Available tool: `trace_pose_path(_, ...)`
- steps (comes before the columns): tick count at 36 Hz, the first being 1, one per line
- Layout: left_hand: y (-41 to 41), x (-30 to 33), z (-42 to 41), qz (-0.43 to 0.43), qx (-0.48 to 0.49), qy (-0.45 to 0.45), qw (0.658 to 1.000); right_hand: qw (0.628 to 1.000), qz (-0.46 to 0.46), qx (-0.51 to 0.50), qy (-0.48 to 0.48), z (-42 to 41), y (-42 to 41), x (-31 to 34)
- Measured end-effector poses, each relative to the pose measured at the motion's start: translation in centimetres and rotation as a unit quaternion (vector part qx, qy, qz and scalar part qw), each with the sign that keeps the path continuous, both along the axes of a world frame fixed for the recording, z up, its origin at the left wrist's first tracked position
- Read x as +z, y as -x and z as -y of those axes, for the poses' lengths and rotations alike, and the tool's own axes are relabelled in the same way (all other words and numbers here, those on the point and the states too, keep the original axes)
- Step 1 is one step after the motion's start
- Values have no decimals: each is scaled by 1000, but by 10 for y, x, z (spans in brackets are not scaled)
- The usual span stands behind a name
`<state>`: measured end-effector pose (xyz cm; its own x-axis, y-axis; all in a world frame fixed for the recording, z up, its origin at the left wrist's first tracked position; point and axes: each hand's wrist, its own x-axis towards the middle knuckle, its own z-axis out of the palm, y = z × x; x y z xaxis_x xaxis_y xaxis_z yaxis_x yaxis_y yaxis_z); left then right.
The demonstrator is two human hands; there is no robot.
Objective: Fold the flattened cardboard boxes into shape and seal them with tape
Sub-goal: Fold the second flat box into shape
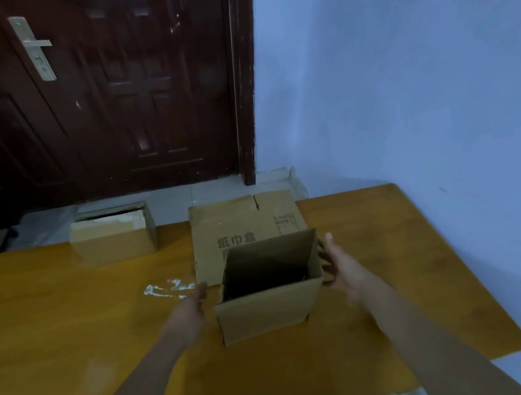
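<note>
A small brown cardboard box (268,310) stands upright on the orange table (67,335), its top open and its inside dark. My left hand (197,300) reaches to its left wall with fingers fairly straight, the fingertips by the upper left corner. My right hand (339,265) lies flat against the right wall, thumb pointing up. Directly behind stands a larger cardboard box (243,224) with printed characters on its front. No tape is in view.
Another cardboard box (114,235) sits at the table's far edge on the left. A white smear (167,288) marks the tabletop left of the boxes. A dark wooden door (113,84) and a blue wall (423,81) lie beyond the table.
</note>
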<state>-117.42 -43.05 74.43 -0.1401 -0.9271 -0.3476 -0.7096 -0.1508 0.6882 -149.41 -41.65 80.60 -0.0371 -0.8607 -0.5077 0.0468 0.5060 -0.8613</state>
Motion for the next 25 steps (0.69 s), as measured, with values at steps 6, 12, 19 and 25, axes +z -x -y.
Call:
trace_pose_path(6, 27, 48, 0, -200, 132, 38, 970, 999, -37, 17, -21, -4, 6, -7)
trace_pose_path(12, 58, 67, 1, -266, 81, -37, 960, 996, -55, 62, -33, -3, -6, 1)
trace_pose_path(19, 51, 48, 6, -319, 103, -81, 939, 981, -140, 122, -59, 5, -11, -10)
trace_pose_path(25, 45, 45, 21, -229, 89, -106, 964, 974, -169, 121, -89, 14, -14, -14)
